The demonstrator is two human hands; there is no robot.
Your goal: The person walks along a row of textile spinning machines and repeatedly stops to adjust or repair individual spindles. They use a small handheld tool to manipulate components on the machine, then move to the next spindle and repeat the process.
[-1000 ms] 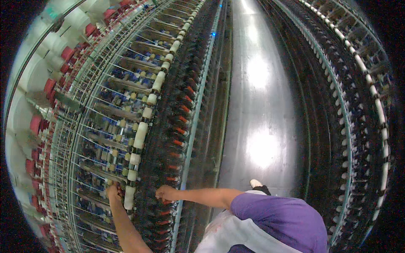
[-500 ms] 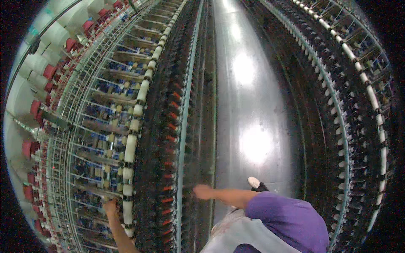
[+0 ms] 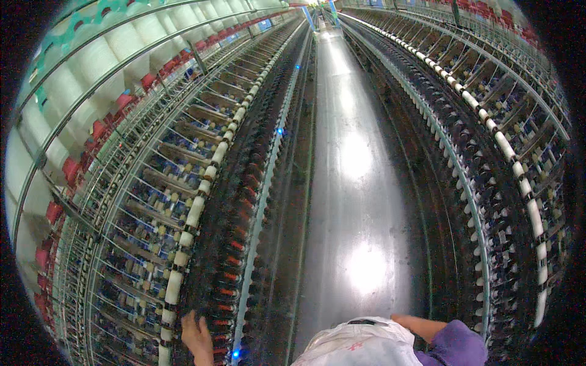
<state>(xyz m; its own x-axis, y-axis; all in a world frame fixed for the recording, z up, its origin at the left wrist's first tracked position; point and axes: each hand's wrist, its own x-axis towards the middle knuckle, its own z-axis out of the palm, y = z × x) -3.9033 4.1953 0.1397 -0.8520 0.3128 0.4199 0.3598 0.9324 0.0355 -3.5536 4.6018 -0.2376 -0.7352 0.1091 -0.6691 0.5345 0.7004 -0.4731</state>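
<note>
The left hand (image 3: 196, 337) hangs between the white rollers (image 3: 173, 287) and the row of orange bobbins (image 3: 226, 291), fingers partly extended; whether it pinches a thread cannot be told. The right hand is hidden behind the white apron (image 3: 360, 341), its grip unknown. The bobbins, just right of the left hand, look light, stiff and rather smooth, probably best held around the body. Beyond them run a pale blue rail (image 3: 248, 280) and the shiny walkway (image 3: 342, 213).

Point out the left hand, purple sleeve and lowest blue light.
Left hand (image 3: 195, 337), head view: back of the hand.
Purple sleeve (image 3: 461, 345), head view: middle of fabric.
Lowest blue light (image 3: 237, 354), head view: glowing centre.
</note>
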